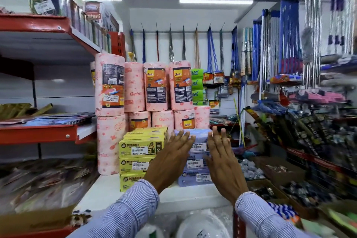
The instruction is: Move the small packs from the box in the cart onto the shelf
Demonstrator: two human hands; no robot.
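A: Head view first: what is biggest?

B: White shelf (108, 189) at the centre, with pink rolls (135, 87) stacked two high at twelve o'clock. In front of them stand two piles of packs: yellow packs (139, 149) at nine o'clock of the hands, three high, and blue packs (197, 162) between the hands, also three high.

A: And the hands?

B: Left hand (172, 156) lies flat and spread against the left face of the blue pile. Right hand (222, 156) is flat and spread at its right side. Neither grips anything; they look to be squaring the pile.

A: What might go wrong?

B: I judge that an uneven push could slide the top blue pack off the two below, or shove the pile into the yellow one and tip it. A hard push backward could also rock the rolls behind.

A: Any containers?

B: A brown box (34, 220) shows at seven o'clock, its contents unclear. Another box (268, 177) at four o'clock holds small wrapped goods, too blurred to name. The cart itself I cannot make out.
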